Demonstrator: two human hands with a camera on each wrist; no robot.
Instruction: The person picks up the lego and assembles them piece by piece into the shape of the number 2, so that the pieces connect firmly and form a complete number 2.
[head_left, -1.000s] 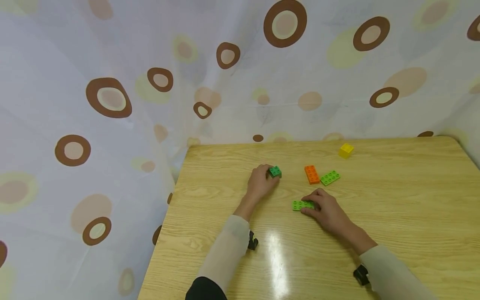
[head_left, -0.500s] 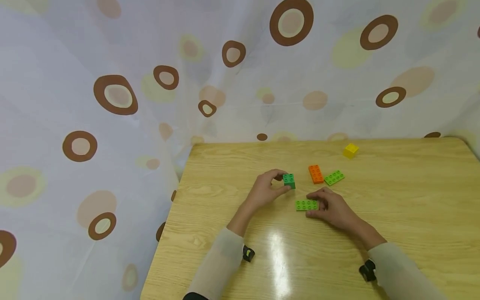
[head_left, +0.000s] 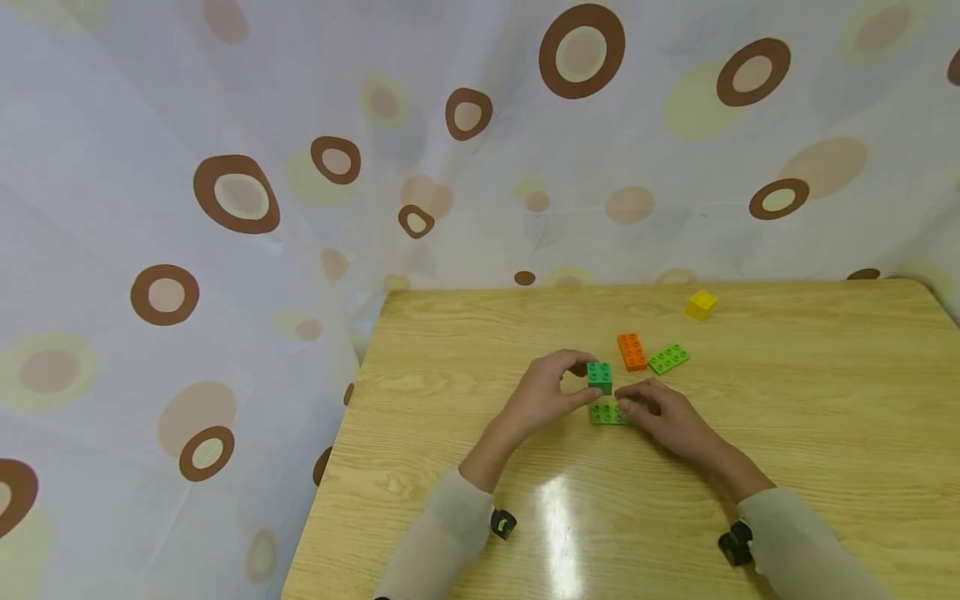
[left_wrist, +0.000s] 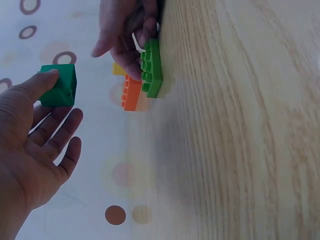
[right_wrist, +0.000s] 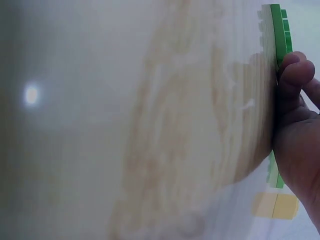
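My left hand pinches a dark green 2x2 toy building brick between thumb and fingers, studs upward. In the left wrist view this brick hangs clear of the table, its underside hollow. Just in front of it on the table lies a flat light green 2x4 brick. My right hand holds that flat brick at its right end, the thumb covering some studs. The right wrist view catches the thumb and fingers of this hand at the end of the light green brick.
Behind the hands lie an orange 2x4 brick and a second light green 2x4 brick, close together. Farther back sits a yellow brick. The wooden table meets a patterned curtain at its back and left.
My left hand has carried the dark green brick rightward and nearer to me, to just behind the flat light green brick. The right hand stays at that brick; its thumb has shifted onto the studs.
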